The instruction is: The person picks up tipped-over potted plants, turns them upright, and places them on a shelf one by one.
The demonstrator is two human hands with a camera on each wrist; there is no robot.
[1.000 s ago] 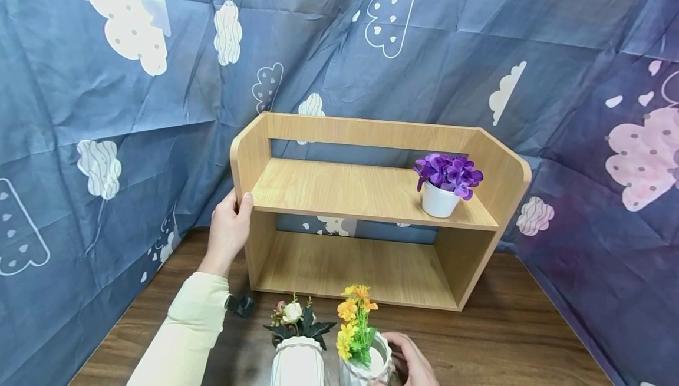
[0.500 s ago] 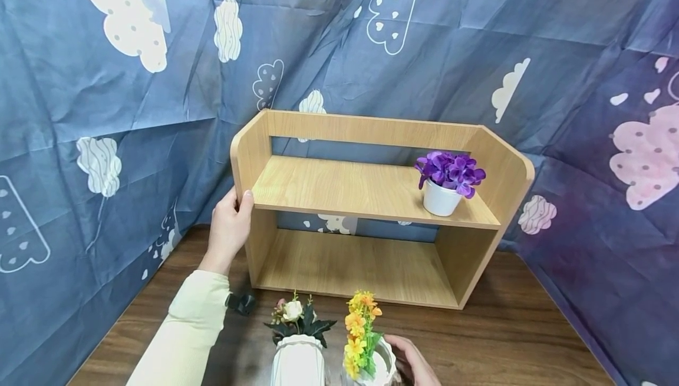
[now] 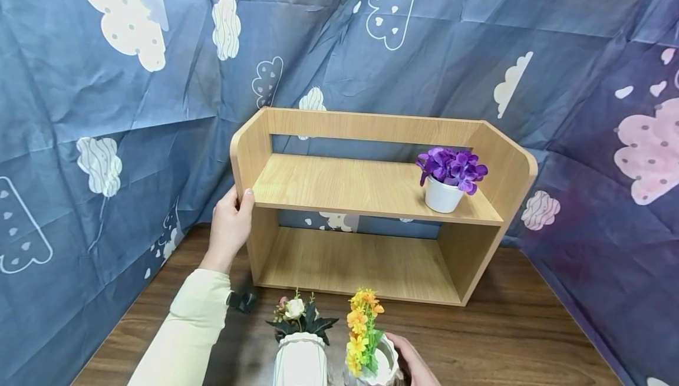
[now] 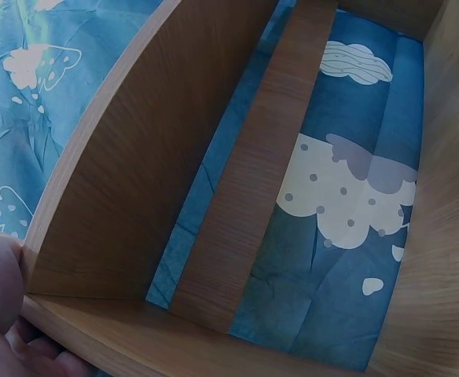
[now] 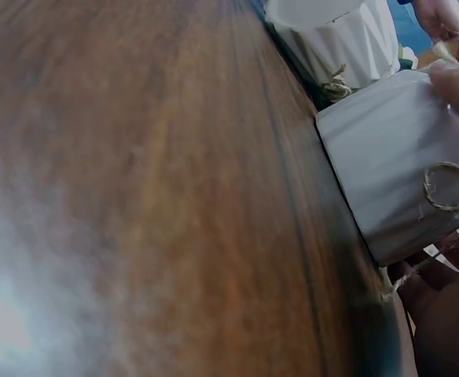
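My left hand (image 3: 228, 230) grips the left side panel of a light wooden two-tier shelf (image 3: 339, 188), its thumb on the front edge. In the left wrist view, part of that hand (image 4: 5, 314) shows at the lower left against the wood. At the bottom of the head view, my right hand (image 3: 414, 362) holds a white vase (image 3: 389, 359) from its right side. Yellow and orange artificial flowers (image 3: 358, 339) rise from it. The right wrist view shows fingers around this twine-tied vase (image 5: 394, 157), close to the dark wooden tabletop (image 5: 151, 157).
Left of the held vase stands another white vase (image 3: 300, 362) with pale flowers and dark leaves (image 3: 297, 315). A white pot (image 3: 442, 195) of purple flowers (image 3: 451, 168) sits at the upper tier's right end. Blue cloud-printed cloth (image 3: 175, 91) hangs behind.
The yellow flowers have shifted slightly right and lean less to the left. My left hand has kept its grip on the shelf. The head view has tilted a little.
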